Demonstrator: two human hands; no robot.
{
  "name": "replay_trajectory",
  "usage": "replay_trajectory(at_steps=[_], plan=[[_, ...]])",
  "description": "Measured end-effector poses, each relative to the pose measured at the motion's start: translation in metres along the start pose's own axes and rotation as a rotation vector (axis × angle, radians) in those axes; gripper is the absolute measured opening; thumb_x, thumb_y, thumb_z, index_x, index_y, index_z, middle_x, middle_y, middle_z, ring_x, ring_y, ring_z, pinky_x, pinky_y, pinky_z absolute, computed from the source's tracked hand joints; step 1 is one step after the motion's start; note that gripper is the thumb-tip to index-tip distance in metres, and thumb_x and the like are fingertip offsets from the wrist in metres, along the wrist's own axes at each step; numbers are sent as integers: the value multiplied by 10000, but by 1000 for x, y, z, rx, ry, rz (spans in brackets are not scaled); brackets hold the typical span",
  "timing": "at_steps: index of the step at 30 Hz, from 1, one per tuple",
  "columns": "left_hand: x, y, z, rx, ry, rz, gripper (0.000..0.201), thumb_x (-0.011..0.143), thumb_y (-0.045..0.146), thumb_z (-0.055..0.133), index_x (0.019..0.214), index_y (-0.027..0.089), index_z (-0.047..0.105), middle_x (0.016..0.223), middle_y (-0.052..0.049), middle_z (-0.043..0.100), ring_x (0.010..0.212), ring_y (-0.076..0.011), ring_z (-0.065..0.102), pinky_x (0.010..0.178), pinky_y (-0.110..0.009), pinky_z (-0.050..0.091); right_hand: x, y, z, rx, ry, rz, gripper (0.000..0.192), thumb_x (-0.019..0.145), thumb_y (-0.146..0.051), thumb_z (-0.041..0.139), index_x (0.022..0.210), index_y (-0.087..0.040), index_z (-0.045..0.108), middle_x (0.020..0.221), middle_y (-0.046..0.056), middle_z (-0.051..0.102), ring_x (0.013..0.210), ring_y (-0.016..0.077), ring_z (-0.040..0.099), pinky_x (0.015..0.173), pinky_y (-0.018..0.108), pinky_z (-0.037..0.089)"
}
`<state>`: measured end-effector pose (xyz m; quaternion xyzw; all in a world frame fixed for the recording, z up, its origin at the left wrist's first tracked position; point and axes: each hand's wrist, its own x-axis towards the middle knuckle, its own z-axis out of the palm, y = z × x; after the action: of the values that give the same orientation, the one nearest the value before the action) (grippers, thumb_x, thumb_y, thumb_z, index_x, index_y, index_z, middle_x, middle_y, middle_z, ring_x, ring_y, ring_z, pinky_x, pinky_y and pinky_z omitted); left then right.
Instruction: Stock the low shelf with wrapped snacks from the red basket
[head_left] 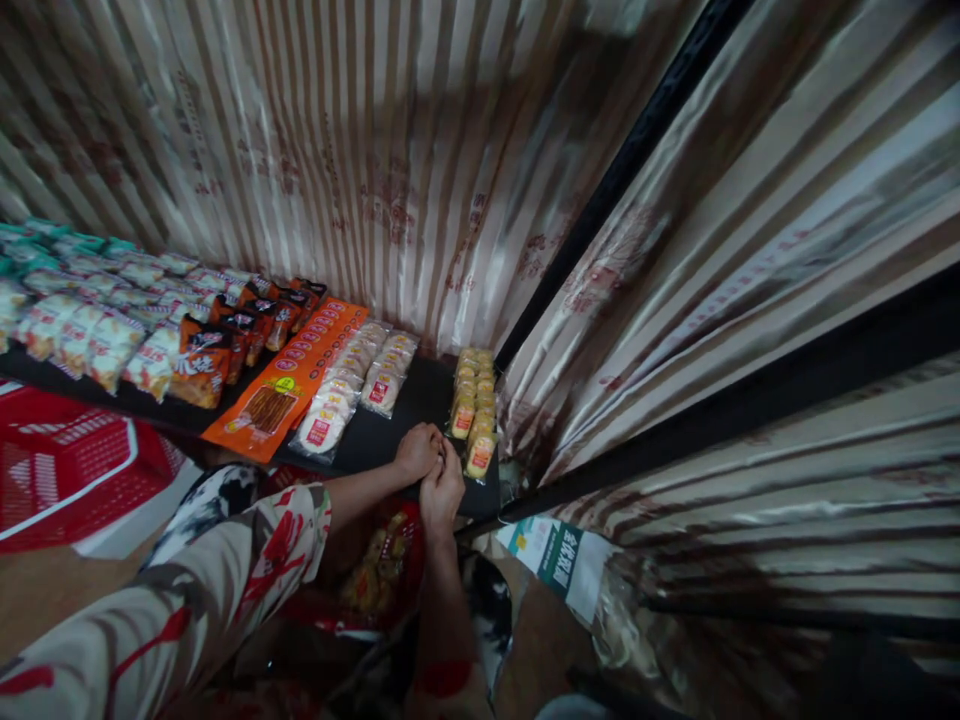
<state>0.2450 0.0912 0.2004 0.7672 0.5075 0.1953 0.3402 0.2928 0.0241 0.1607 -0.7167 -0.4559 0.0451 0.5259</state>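
Holding both hands together seems to be the step in hand: the left hand [418, 453] and right hand [442, 487] meet, fingers curled, by the desk's [427, 398] near edge; whether they grip anything, I cannot tell. Two rows of wrapped yellow cakes [482, 412] lie just right, two rows of wrapped white cakes [341, 388] left, overlapping too much to count singly. Handling either calls for parting the hands. Farther left lies one flat orange snack packet [291, 375]; one red basket [105, 500] stands beyond.

Head view: faces forward, down onto black shelf [431, 392], near.
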Motion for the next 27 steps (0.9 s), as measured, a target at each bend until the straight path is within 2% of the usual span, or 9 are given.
replay_trajectory(at_steps=[10,16,21,27], plan=[[-32,-13,-6,31,-6,-20,166,811,153,446,807,171,611,831,-42,606,786,-139,563,715,-236,422,-19,-11,-14,-7,-74,-49,355,847,-231,334,1017,-128,629,1008,122,648,941,180,593,863,336,464],[-52,-20,-10,10,13,-17,192,815,138,426,813,174,615,838,-44,604,808,-145,562,740,-242,425,-31,-12,-24,-35,-91,-159,322,842,-218,363,968,-137,648,957,105,667,896,167,612,843,320,477],[-72,-32,-11,-12,45,40,196,809,123,413,809,175,602,827,-32,585,799,-136,553,745,-232,424,-45,-16,-29,-16,-111,-264,276,839,-196,398,922,-137,654,935,100,667,892,159,610,834,308,485],[-103,-52,-13,0,11,83,183,814,142,408,810,192,584,832,-22,551,805,-131,543,746,-222,426,-73,-24,-28,-26,-132,-287,259,849,-203,402,898,-145,650,916,96,639,891,155,596,825,303,484]])
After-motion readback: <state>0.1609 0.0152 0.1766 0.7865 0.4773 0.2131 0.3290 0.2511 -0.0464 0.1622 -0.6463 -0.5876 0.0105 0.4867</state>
